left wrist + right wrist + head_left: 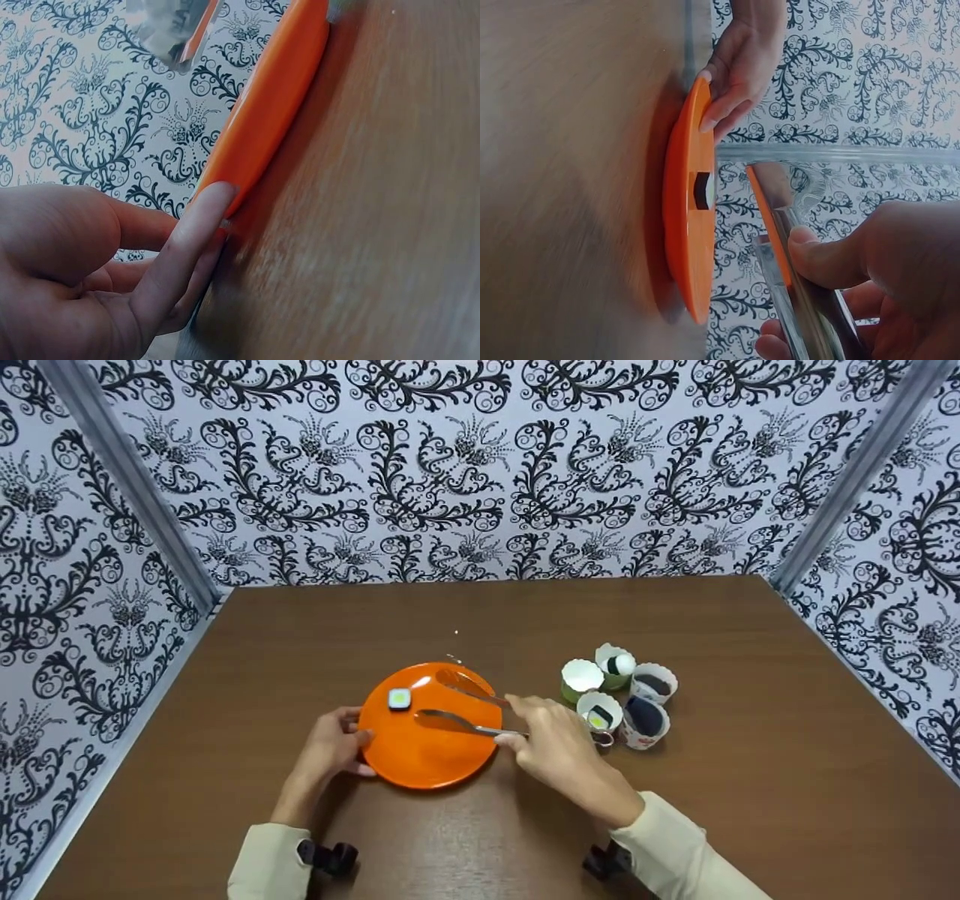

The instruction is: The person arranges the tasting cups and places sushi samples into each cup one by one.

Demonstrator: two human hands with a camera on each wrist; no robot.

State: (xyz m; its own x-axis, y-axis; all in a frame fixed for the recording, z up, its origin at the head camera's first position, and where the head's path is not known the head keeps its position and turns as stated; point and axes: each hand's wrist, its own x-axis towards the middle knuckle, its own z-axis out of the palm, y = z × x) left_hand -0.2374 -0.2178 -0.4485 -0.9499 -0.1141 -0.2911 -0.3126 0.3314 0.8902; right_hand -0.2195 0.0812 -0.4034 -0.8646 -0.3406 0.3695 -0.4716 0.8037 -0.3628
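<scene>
An orange plate (427, 765) lies on the table, with one small toy sushi roll (400, 699), white with a green centre, near its far left side. My left hand (335, 742) holds the plate's left rim, some fingers over the edge. The right wrist view also shows that hand (742, 71) at the rim. Metal tongs (469, 726) are in my right hand (555, 742), thumb on one arm and fingers round the other. Their tips hang apart over the plate, right of the sushi roll, with nothing between them.
Right of the plate stands a cluster of paper cups: a green cup (582, 679), a cup with a white-and-black piece (620, 664), a cup with a sushi roll (600, 718), and patterned cups (643, 739) with dark pieces. A patterned wall (480, 472) bounds the brown table (300, 630).
</scene>
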